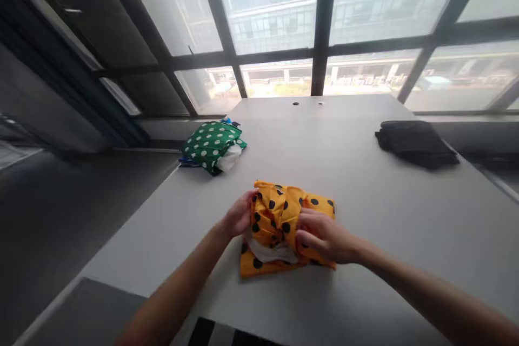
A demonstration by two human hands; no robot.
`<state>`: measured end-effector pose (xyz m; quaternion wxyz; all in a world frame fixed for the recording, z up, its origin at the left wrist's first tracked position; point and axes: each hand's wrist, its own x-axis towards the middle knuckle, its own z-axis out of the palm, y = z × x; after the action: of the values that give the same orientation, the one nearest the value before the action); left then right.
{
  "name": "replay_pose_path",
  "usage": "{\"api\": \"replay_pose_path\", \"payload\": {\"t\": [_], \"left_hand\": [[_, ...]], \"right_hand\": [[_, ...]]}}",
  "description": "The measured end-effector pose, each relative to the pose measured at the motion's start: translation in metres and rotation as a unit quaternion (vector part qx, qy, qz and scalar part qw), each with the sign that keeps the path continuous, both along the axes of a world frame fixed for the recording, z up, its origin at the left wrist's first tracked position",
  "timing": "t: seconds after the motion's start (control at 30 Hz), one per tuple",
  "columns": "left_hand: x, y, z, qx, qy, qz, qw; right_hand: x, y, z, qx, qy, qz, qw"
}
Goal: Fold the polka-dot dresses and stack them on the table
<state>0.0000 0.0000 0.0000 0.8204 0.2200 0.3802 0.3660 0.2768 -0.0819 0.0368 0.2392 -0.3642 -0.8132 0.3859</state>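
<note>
A folded yellow fabric bag (270, 213) with black dots lies on the table in front of me. A pale strap (271, 251) curves across its near side. My left hand (242, 214) grips the bundle's left edge, its fingertips partly hidden by the cloth. On the right, my right hand (322, 235) has its fingers curled into a fold of the same cloth, and the fingertips are out of sight. The top layer is bunched and creased between both hands, while a flatter layer shows beneath.
A green fabric bundle (211, 143) with white dots sits at the table's left edge, with blue and white pieces around it. Folded black cloth (416, 143) lies at the right edge. The white table (316, 146) reaches to the windows (279, 5).
</note>
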Motion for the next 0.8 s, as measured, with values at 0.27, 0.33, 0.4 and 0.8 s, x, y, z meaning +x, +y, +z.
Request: {"api": "replay_pose_path", "payload": {"t": [0.27, 0.33, 0.4, 0.8], "left_hand": [[0.002, -0.005, 0.006, 0.013, 0.01, 0.02, 1.0], [0.003, -0.004, 0.008, -0.003, 0.003, -0.005, 1.0], [0.002, -0.004, 0.011, -0.031, 0.002, -0.04, 0.999], [-0.015, -0.004, 0.024, 0.097, 0.174, -0.027, 0.98]], "right_hand": [[-0.053, -0.01, -0.039, 0.102, 0.085, -0.153, 0.979], [-0.059, -0.016, -0.044, 0.168, 0.09, -0.07, 0.979], [-0.062, -0.021, -0.045, 0.225, 0.068, 0.025, 0.972], [-0.043, -0.028, -0.022, 0.239, 0.02, -0.031, 0.97]]}}
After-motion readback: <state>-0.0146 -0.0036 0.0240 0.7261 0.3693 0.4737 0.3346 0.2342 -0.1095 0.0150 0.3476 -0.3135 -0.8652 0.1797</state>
